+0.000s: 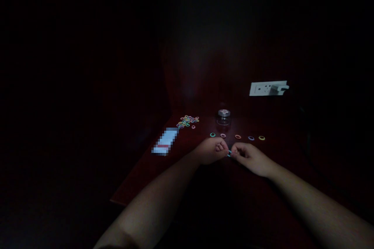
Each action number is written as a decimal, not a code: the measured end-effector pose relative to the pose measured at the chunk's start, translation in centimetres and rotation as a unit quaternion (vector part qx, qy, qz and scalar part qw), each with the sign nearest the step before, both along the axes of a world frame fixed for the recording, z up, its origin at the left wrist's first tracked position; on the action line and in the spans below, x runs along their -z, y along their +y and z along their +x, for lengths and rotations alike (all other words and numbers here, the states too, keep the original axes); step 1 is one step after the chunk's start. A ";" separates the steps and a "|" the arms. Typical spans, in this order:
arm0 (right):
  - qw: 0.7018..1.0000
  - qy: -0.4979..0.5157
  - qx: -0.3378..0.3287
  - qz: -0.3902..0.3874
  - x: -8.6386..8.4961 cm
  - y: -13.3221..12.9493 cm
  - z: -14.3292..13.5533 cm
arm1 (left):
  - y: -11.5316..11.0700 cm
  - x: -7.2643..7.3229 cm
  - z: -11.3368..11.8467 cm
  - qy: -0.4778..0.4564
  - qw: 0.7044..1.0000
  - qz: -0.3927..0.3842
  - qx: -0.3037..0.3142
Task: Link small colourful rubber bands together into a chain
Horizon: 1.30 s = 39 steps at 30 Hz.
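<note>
Between my two hands is a light blue hair tie (229, 153), pinched from both sides. My left hand (212, 151) is closed on its left end, and my right hand (251, 158) grips the right end with thumb and fingertips. Just beyond my hands, a row of single hair ties lies on the table: a green one (212, 135), a pink one (223, 135), an orange one (238, 137), a purple one (251, 138) and a yellow one (261, 138). Farther left lies a loose pile of colourful hair ties (187, 121).
A clear lidded jar (223, 118) stands behind the row. A pixelated, bright phone-like rectangle (165, 141) lies near the left edge of the dark red table (140, 186). On the wall, a socket panel (258, 88) holds a white plug (279, 88). Surroundings are very dark.
</note>
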State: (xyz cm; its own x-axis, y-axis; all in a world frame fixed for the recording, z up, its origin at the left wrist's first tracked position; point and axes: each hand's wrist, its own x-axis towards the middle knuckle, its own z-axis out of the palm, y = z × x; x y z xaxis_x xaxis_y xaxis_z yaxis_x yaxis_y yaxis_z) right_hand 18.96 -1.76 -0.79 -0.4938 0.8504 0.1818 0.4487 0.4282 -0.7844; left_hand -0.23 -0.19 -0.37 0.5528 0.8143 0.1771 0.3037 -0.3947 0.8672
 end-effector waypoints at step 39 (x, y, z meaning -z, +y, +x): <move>1.000 0.001 0.002 0.014 -0.1 0.0 -0.1 | 3.8 -0.9 -5.9 0.269 0.898 0.088 -0.337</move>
State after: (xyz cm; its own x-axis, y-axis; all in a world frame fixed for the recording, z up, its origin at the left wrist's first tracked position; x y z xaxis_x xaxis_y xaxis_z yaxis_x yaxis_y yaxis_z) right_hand 18.86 -1.76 -0.66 -0.4896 0.8471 0.2069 0.4488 0.4483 -0.7731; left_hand -6.17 3.57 0.55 -0.0111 0.9816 0.1907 0.8811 -0.0806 0.4660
